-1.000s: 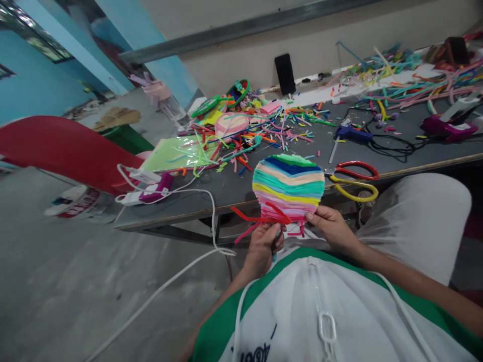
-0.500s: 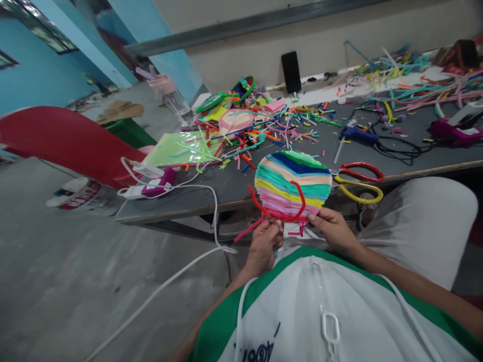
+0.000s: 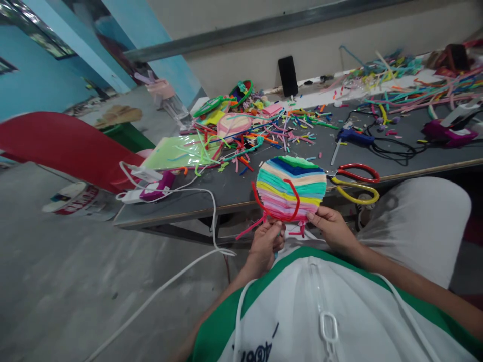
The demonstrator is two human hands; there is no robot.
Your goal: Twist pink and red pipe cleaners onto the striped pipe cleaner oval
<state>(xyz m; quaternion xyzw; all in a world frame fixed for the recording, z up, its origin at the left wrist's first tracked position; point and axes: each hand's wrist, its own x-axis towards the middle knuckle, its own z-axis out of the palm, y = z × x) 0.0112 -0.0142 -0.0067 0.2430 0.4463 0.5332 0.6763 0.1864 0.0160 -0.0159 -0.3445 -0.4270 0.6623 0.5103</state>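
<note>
A round disc of striped pipe cleaners (image 3: pixel 290 187), green and blue at its top and pink at its bottom, is held tilted over the table's front edge. A bent red pipe cleaner (image 3: pixel 297 198) curves across its lower face in a U. My left hand (image 3: pixel 266 242) is closed in a pinch at the lower left, where the bottom of the red curve meets the disc; its fingertips are partly hidden. On the lower right rim, my right hand (image 3: pixel 329 224) pinches the disc between thumb and fingers. Pink pipe cleaner ends (image 3: pixel 251 228) stick out below the disc.
Scissors (image 3: pixel 356 182) with red and yellow handles lie by the table edge. Behind are a blue glue gun (image 3: pixel 354 137), scattered pipe cleaner scraps (image 3: pixel 290 128) and an upright phone (image 3: pixel 288 76). A white cable (image 3: pixel 215 221) hangs off the table; a red chair (image 3: pixel 68 146) stands left.
The disc has tipped slightly and sits a little lower, its face looking narrower. The red pipe cleaner's right arm has shifted slightly left. Both hands keep their hold.
</note>
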